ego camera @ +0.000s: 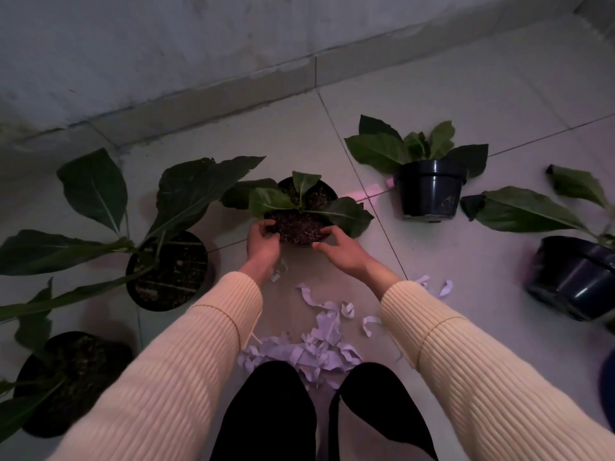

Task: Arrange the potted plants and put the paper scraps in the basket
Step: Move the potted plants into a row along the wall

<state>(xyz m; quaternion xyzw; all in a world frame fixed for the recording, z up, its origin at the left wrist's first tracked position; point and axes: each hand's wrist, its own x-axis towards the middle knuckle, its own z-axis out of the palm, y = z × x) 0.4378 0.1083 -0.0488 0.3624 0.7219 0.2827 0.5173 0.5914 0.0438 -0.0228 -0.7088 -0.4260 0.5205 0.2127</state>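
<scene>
We gripped the small potted plant (301, 207) by its near rim, left hand (263, 239) and right hand (339, 247) closed on opposite sides, likely to keep the soil level. It stood on the floor (432, 261); the paper scraps (319, 347) lay by our knees, no basket visible.

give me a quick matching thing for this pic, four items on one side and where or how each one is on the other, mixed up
Things:
1. middle pot
2. paper scraps
3. far upright pot
4. right-edge pot

States:
A. tilted over at the frame's edge
B. strewn on the tiles near the knees
C. held at its rim by the left hand and right hand
D. standing alone, untouched

Pairs: 1-C, 2-B, 3-D, 4-A
</scene>
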